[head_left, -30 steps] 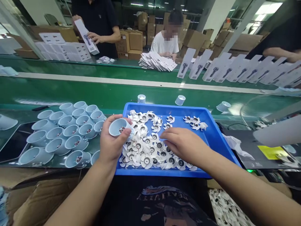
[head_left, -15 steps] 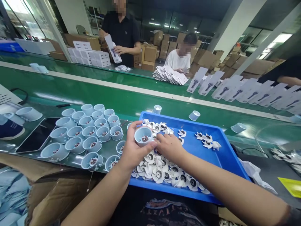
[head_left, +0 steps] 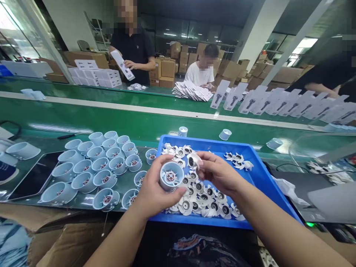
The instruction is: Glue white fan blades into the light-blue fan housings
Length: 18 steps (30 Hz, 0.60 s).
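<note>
My left hand point(head_left: 154, 189) is wrapped round a light blue fan housing point(head_left: 171, 177), a short round cup whose open end faces me, with a red and silver motor core inside. To its right, my right hand point(head_left: 219, 172) pinches a white fan blade point(head_left: 194, 161) with a dark hub, held above the tray and apart from the housing. Both hands are over the blue tray point(head_left: 257, 185), where many more white fan blades point(head_left: 204, 197) lie heaped, mostly hub side up. A smaller cluster of blades point(head_left: 238, 161) lies at the tray's far right.
Several blue housings point(head_left: 105, 180) with motor cores stand in rows at the left, beside a dark flat panel point(head_left: 35, 178). A green conveyor point(head_left: 133, 122) runs behind, carrying a few housings point(head_left: 225, 134). Across it, people handle white boxes point(head_left: 251, 101).
My right hand has lifted a fan blade out of the pile and moved right with it. My left hand has turned the housing's open end more toward me. The whole view has shifted slightly.
</note>
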Each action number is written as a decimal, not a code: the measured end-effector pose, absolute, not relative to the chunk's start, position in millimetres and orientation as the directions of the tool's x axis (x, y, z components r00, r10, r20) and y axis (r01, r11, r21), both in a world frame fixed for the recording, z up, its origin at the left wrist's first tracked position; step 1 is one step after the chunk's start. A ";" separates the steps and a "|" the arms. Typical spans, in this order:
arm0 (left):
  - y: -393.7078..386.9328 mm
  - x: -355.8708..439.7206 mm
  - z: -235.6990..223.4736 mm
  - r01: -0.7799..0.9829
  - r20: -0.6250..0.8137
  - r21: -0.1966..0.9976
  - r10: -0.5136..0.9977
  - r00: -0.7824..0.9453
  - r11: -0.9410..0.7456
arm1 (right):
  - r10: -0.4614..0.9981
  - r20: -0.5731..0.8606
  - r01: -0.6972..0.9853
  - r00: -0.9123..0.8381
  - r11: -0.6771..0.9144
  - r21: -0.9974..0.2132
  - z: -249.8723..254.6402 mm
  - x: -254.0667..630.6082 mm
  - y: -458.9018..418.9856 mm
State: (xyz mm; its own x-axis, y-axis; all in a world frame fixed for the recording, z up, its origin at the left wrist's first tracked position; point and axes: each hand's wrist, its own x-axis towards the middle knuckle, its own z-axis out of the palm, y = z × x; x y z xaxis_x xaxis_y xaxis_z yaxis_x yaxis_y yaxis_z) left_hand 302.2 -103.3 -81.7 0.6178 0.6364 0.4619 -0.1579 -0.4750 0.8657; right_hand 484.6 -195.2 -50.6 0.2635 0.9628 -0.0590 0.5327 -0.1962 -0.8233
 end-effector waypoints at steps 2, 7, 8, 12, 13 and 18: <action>-109.0 303.5 -75.1 0.016 0.432 0.795 0.585 0.686 -0.606 | 0.970 -0.053 0.406 0.236 -0.148 -0.902 -39.7 478.0 -210.3; -123.2 315.1 -61.3 0.036 0.544 0.550 0.391 0.742 -0.834 | 0.954 0.110 0.406 0.278 -0.013 -0.914 -23.2 462.7 -237.7; -125.2 316.5 -59.7 0.033 0.565 0.512 0.366 0.739 -0.858 | 0.944 0.186 0.499 0.272 0.027 -0.866 -20.9 460.6 -241.2; -132.0 317.9 -57.3 0.027 0.604 0.431 0.311 0.733 -0.902 | 0.922 0.371 0.811 0.111 0.132 -0.570 -17.2 454.3 -245.8; -133.9 317.9 -57.7 0.024 0.611 0.421 0.303 0.731 -0.907 | 0.927 0.361 0.824 0.098 0.128 -0.552 -17.7 453.1 -244.6; -144.0 318.1 -58.3 0.043 0.622 0.426 0.327 0.712 -0.904 | 0.926 0.361 0.790 0.109 0.139 -0.597 -24.5 457.1 -242.7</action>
